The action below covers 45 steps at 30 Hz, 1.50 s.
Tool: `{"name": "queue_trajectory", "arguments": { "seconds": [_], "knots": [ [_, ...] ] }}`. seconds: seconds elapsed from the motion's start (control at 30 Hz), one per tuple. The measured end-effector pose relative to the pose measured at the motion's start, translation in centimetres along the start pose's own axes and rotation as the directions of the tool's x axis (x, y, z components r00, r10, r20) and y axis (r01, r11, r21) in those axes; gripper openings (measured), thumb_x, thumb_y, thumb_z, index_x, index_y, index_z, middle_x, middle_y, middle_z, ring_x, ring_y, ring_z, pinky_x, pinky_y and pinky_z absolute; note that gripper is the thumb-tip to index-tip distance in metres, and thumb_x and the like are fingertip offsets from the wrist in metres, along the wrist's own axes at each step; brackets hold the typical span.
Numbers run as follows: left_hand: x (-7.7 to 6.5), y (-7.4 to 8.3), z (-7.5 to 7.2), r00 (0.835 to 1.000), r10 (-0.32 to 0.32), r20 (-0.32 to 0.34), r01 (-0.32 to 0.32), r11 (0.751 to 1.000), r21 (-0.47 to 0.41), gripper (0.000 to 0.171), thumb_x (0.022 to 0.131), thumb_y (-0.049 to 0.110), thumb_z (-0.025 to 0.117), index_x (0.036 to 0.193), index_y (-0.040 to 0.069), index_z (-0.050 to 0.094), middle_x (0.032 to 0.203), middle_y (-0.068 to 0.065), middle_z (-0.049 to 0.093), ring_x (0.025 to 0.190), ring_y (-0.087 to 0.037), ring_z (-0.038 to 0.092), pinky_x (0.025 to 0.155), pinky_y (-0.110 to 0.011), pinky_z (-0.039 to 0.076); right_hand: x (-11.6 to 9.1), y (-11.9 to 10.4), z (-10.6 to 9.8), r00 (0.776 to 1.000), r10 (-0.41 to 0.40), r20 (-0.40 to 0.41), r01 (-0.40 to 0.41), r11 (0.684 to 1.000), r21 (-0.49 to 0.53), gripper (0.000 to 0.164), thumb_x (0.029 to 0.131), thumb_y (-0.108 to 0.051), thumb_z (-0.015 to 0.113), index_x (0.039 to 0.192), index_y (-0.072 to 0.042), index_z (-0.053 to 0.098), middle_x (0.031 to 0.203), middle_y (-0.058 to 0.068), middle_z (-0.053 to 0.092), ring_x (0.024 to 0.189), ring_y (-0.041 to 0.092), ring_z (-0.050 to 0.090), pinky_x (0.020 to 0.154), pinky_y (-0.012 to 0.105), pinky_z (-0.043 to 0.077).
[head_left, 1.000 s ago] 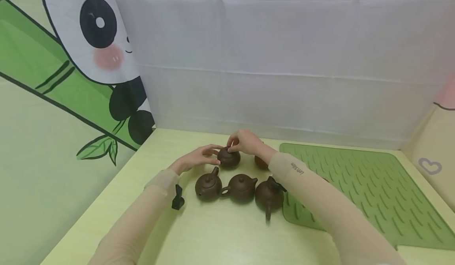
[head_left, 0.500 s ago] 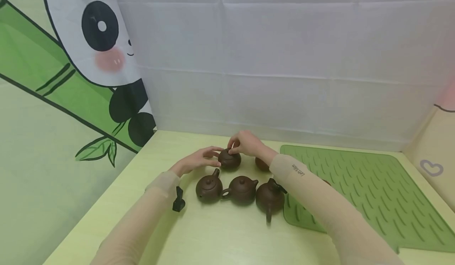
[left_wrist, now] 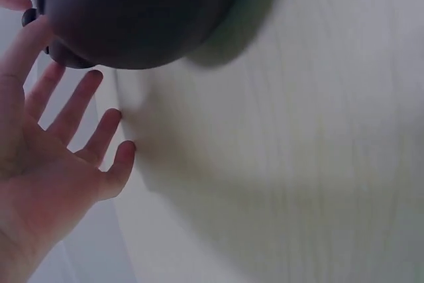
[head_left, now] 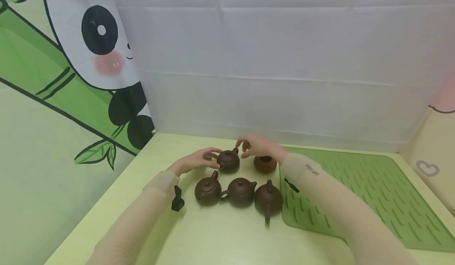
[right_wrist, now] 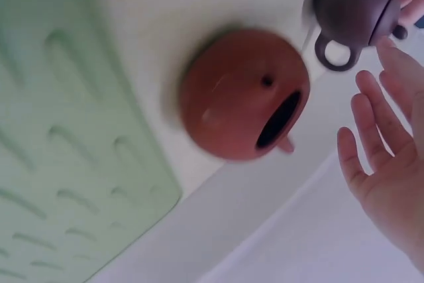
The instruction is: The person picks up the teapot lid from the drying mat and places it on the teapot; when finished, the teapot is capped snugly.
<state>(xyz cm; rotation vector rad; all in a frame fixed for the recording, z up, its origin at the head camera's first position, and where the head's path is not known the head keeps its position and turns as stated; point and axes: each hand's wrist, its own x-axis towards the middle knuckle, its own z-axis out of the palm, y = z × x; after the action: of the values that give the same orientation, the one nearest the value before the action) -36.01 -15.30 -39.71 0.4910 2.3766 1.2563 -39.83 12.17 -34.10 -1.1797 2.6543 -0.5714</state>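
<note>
A dark brown teapot [head_left: 228, 161] with its lid on stands in the back row, its handle towards the back right. At its left side my left hand [head_left: 193, 161] has its fingers spread, thumb at the front; in the left wrist view the hand [left_wrist: 56, 144] lies beside the pot's belly with most fingers apart from it. My right hand [head_left: 261, 145] hovers just right of that teapot's handle, fingers loosely bent and nothing in them. Under the right forearm a reddish-brown teapot [right_wrist: 242, 97] shows a dark round opening without a lid.
Three dark lidded teapots stand in the front row: the left one [head_left: 207, 192], the middle one [head_left: 241, 193] and the right one [head_left: 269, 198]. A green ridged mat [head_left: 366, 194] covers the table's right side. A white cloth wall [head_left: 270, 59] closes off the back.
My right hand has let go of the back teapot's lid knob and moved right, uncovering that teapot's handle and the reddish-brown teapot's opening. The left hand has stayed beside the pot.
</note>
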Motion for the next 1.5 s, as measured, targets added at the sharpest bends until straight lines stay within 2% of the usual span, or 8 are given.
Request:
{"name": "queue_trajectory", "arguments": {
  "seconds": [0.23, 0.4, 0.6, 0.8, 1.0, 1.13, 1.37, 1.5],
  "knots": [
    [0.0, 1.6, -0.9, 0.999, -0.033, 0.03, 0.03, 0.996, 0.085, 0.073, 0.093, 0.028, 0.068, 0.155, 0.017, 0.03, 0.156, -0.021, 0.035, 0.146, -0.043, 0.032, 0.115, -0.058, 0.031, -2.8, 2.8, -1.2, 0.999, 0.003, -0.047, -0.002, 1.0, 0.023, 0.052, 0.088, -0.014, 0.074, 0.136, -0.006, 0.056, 0.109, 0.019, 0.069, 0.104, 0.034, 0.064, 0.092, 0.044, 0.052],
    [0.8, 3.0, -1.6, 1.0, 0.028, 0.0, -0.028, 0.989, 0.145, 0.071, 0.095, 0.026, 0.066, 0.155, 0.014, 0.03, 0.157, -0.023, 0.034, 0.145, -0.047, 0.032, 0.114, -0.058, 0.035, -5.1, 4.7, -1.8, 0.993, 0.011, -0.116, -0.007, 0.999, 0.036, 0.054, 0.088, -0.011, 0.074, 0.137, -0.002, 0.054, 0.11, 0.02, 0.068, 0.106, 0.038, 0.063, 0.094, 0.05, 0.051],
    [2.2, 5.8, -1.6, 0.993, 0.115, -0.007, -0.11, 0.968, 0.227, 0.069, 0.095, 0.025, 0.066, 0.153, 0.01, 0.033, 0.154, -0.023, 0.038, 0.143, -0.047, 0.034, 0.114, -0.057, 0.035, -7.8, 7.0, -2.4, 0.979, 0.04, -0.202, -0.029, 0.998, 0.056, 0.052, 0.088, -0.009, 0.073, 0.137, -0.001, 0.055, 0.117, 0.022, 0.065, 0.107, 0.038, 0.06, 0.095, 0.054, 0.048],
    [4.0, 8.3, -0.5, 0.988, 0.151, 0.009, -0.144, 0.921, 0.362, 0.068, 0.095, 0.026, 0.066, 0.152, 0.009, 0.036, 0.151, -0.018, 0.046, 0.141, -0.04, 0.042, 0.115, -0.053, 0.036, -10.2, 8.8, -2.8, 0.964, 0.039, -0.264, -0.034, 0.999, 0.025, 0.054, 0.087, -0.011, 0.074, 0.136, -0.001, 0.055, 0.119, 0.021, 0.066, 0.107, 0.037, 0.061, 0.095, 0.054, 0.049],
    [6.2, 10.3, 1.1, 0.988, 0.136, 0.07, -0.153, 0.878, 0.453, 0.07, 0.093, 0.029, 0.068, 0.153, 0.014, 0.036, 0.15, -0.013, 0.05, 0.142, -0.032, 0.044, 0.116, -0.049, 0.037, -12.5, 9.0, -2.7, 0.955, 0.061, -0.291, -0.053, 0.998, 0.033, 0.06, 0.086, -0.018, 0.076, 0.14, -0.005, 0.054, 0.128, 0.018, 0.064, 0.109, 0.034, 0.062, 0.095, 0.053, 0.05],
    [7.8, 10.9, 1.9, 0.987, 0.13, 0.091, -0.158, 0.857, 0.49, 0.07, 0.093, 0.033, 0.069, 0.153, 0.02, 0.037, 0.149, -0.01, 0.051, 0.142, -0.029, 0.045, 0.115, -0.048, 0.038, -13.7, 9.1, -2.4, 0.947, 0.048, -0.319, -0.043, 0.999, 0.023, 0.057, 0.085, -0.018, 0.077, 0.137, -0.005, 0.056, 0.125, 0.014, 0.067, 0.105, 0.028, 0.063, 0.093, 0.05, 0.05],
    [9.7, 11.4, 3.2, 0.974, 0.159, 0.164, -0.226, 0.781, 0.582, 0.068, 0.091, 0.028, 0.071, 0.151, 0.015, 0.041, 0.141, -0.016, 0.058, 0.134, -0.032, 0.053, 0.112, -0.045, 0.041, -16.4, 10.1, -1.5, 0.931, 0.055, -0.361, -0.059, 0.998, 0.0, 0.05, 0.086, -0.015, 0.076, 0.133, -0.007, 0.06, 0.118, 0.012, 0.069, 0.099, 0.024, 0.064, 0.086, 0.038, 0.051],
    [10.7, 11.0, 3.9, 0.969, 0.172, 0.179, -0.245, 0.782, 0.573, 0.066, 0.09, 0.024, 0.072, 0.148, 0.013, 0.044, 0.139, -0.017, 0.059, 0.132, -0.033, 0.054, 0.111, -0.045, 0.043, -18.1, 11.2, -1.1, 0.916, 0.031, -0.4, -0.049, 0.998, -0.034, 0.048, 0.085, -0.013, 0.077, 0.13, -0.006, 0.062, 0.115, 0.011, 0.071, 0.095, 0.021, 0.064, 0.082, 0.035, 0.053]
  ]
}}
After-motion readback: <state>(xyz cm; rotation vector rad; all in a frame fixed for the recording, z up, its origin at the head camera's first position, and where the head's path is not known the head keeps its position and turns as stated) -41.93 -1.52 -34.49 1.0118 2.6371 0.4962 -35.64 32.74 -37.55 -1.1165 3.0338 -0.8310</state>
